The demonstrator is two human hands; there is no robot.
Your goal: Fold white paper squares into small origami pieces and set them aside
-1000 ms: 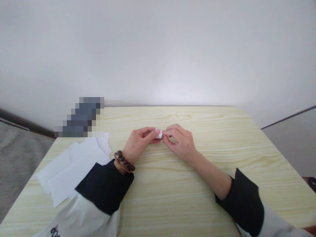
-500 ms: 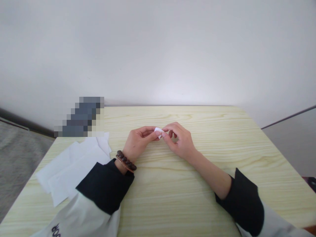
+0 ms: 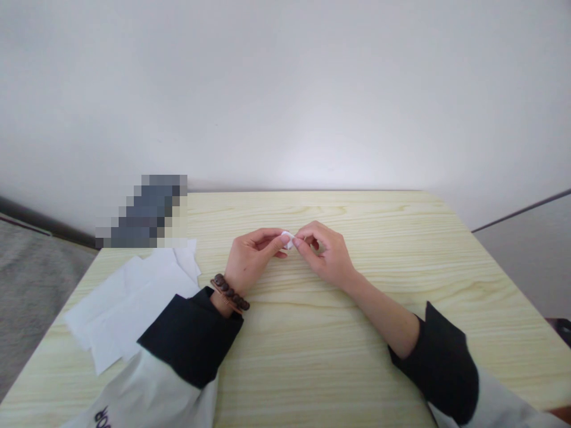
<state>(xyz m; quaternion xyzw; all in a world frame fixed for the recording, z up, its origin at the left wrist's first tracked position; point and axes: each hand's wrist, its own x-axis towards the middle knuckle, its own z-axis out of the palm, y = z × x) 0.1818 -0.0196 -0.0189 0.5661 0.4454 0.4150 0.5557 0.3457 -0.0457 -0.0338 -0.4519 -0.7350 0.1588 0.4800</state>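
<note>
A small folded piece of white paper (image 3: 288, 239) is held over the middle of the table, between my two hands. My left hand (image 3: 254, 255) pinches its left side, with the thumb in front and the fingers behind. The thumb and index finger of my right hand (image 3: 325, 252) close on its right edge. Much of the paper is hidden by my fingertips, so its exact folds cannot be made out. A dark beaded bracelet (image 3: 229, 291) circles my left wrist.
Several white paper sheets (image 3: 134, 297) lie overlapping on the left of the wood-grain table (image 3: 307, 356), partly under my left sleeve. Behind them is a dark, pixelated object (image 3: 145, 211). A pale wall (image 3: 303, 95) rises at the table's far edge.
My right fingertips have shifted slightly on the right edge of the paper, and the paper has tilted a little. Both hands stay almost in the same place.
</note>
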